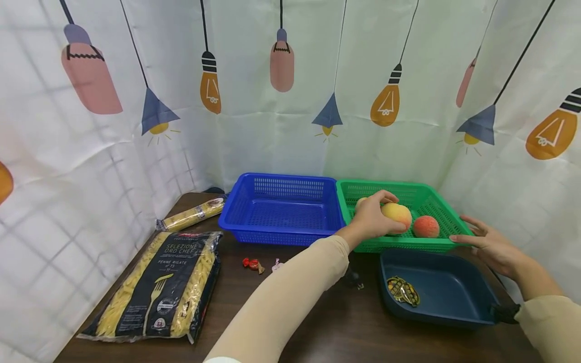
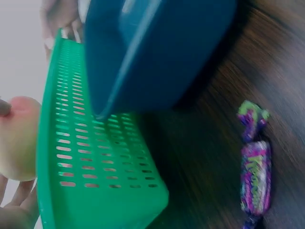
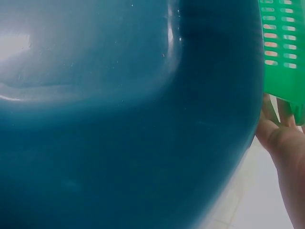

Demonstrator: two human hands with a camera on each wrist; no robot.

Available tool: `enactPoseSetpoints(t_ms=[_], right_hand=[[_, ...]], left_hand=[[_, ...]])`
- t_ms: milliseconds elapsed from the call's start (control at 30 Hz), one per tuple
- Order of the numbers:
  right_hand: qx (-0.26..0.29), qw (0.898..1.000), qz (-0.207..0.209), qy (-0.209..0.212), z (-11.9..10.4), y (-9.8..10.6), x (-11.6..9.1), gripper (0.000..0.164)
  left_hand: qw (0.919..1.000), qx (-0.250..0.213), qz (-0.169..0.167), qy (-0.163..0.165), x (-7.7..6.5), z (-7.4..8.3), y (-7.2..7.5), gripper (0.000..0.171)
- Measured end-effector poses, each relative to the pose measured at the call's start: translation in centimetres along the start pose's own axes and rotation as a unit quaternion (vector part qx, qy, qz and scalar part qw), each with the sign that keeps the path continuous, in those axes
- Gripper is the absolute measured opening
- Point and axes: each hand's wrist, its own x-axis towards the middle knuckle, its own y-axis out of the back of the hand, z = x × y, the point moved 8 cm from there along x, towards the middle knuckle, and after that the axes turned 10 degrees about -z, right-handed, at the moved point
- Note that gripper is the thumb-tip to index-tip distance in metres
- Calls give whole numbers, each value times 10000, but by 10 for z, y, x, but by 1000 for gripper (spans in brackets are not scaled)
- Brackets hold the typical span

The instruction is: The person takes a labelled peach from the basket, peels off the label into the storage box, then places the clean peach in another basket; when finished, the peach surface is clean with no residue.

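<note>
My left hand [image 1: 369,217] grips a yellow-and-pink peach [image 1: 397,217] inside the green basket [image 1: 386,245], at its left-middle part. The same peach [image 2: 21,138] shows in the left wrist view between thumb and fingers. A redder peach [image 1: 425,227] lies to its right in the basket, and a yellow fruit [image 1: 360,201] is partly hidden behind the hand. At the basket's front right corner, my right hand [image 1: 499,249] holds the rim, thumb over it and fingers along the outside. That hand [image 3: 286,143] also shows below the basket corner in the right wrist view.
A dark blue tray [image 1: 454,287] with a gold-and-black wrapped item [image 1: 403,291] stands before the green basket. The blue basket [image 1: 281,236] adjoins on the left. Further left lie a penne bag [image 1: 159,287] and a spaghetti pack [image 1: 192,214]. Wrapped candies [image 1: 252,264] lie in front; one candy [image 2: 256,176] is purple.
</note>
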Motion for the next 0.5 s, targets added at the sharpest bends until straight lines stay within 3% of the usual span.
enactPoseSetpoints(t_ms=[167, 333, 400, 500], right_hand=[[142, 9999, 12, 45, -1, 0, -1, 103], [129, 9999, 37, 19, -2, 2, -1, 104], [45, 10000, 62, 6, -4, 2, -1, 104], [-270, 9991, 336, -47, -14, 2, -1, 101]], left_hand=[[9993, -101, -207, -286, -6, 2, 1, 44], [9986, -250, -323, -340, -14, -7, 8, 34], [9979, -389, -403, -338, -19, -12, 13, 32], [9978, -234, -454, -415, -27, -16, 27, 30]])
